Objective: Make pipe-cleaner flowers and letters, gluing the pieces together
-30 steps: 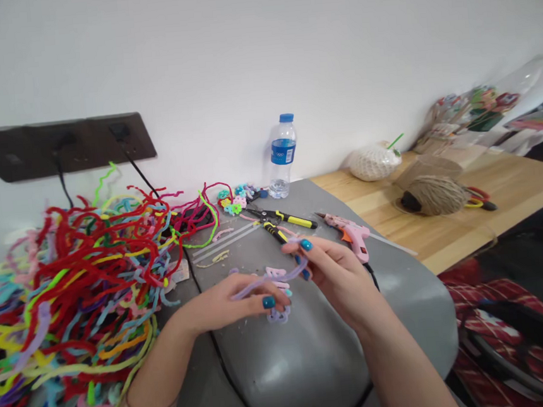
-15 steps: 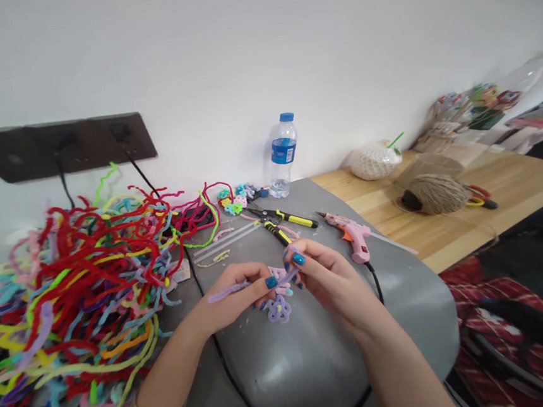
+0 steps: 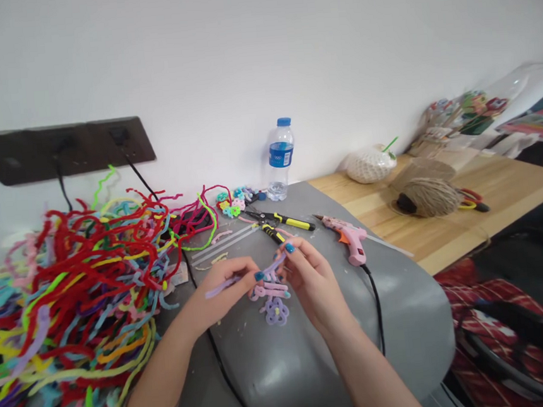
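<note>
A light purple pipe cleaner [image 3: 273,268] runs between my two hands above the grey table. My left hand [image 3: 234,289] pinches it near the middle, and a loose end sticks out to the left over the back of the hand. Thumb and forefinger of my right hand [image 3: 306,273] grip its other end. Just below the fingers are pink pipe-cleaner loops [image 3: 272,290] and a purple pipe-cleaner flower [image 3: 276,312] with a pale yellow centre. Whether the loops rest on the table or hang from my left fingers, I cannot tell.
Left lies a large heap of pipe cleaners [image 3: 84,296]. Beyond my hands are yellow-black pliers [image 3: 285,220], small coloured flowers [image 3: 231,204] and a water bottle [image 3: 281,158]. A pink glue gun [image 3: 350,238] with a black cord lies right. Twine [image 3: 430,196] sits on the wooden table.
My right hand has lowered and turned, exposing the pipe cleaner stretched between my hands. More of the pink loops shows. The whole view has shifted slightly.
</note>
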{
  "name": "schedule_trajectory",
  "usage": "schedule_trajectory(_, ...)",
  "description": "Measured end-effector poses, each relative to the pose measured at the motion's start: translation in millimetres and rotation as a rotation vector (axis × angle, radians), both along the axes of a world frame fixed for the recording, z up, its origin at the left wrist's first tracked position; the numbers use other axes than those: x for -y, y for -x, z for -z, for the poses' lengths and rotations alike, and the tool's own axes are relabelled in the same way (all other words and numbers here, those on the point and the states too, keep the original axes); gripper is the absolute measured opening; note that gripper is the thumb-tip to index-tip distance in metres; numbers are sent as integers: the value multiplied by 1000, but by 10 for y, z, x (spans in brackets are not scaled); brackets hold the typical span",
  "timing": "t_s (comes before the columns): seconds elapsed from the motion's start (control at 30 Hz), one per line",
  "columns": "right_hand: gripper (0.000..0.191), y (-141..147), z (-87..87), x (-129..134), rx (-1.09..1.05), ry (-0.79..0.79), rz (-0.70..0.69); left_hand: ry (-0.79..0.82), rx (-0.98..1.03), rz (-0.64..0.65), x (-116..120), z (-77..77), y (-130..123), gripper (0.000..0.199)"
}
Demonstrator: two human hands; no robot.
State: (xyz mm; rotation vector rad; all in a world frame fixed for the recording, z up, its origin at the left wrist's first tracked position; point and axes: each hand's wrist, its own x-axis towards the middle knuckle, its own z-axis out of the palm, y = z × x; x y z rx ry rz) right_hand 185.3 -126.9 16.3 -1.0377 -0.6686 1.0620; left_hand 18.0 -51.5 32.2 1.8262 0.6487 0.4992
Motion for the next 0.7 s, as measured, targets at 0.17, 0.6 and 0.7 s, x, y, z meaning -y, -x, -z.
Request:
schedule_trajectory(0.17, 28, -384, 44, -357, 827, 10, 78, -45, -49, -289, -145, 43, 65, 32)
schedule_trajectory(0.6, 50, -582, 112, -949, 1882, 429, -117, 0, -43, -337, -234, 139, 97, 27)
schedule_trajectory(0.7, 53, -622, -61, -933, 1924, 401, -120, -11, -58, -323, -246, 171, 100, 29)
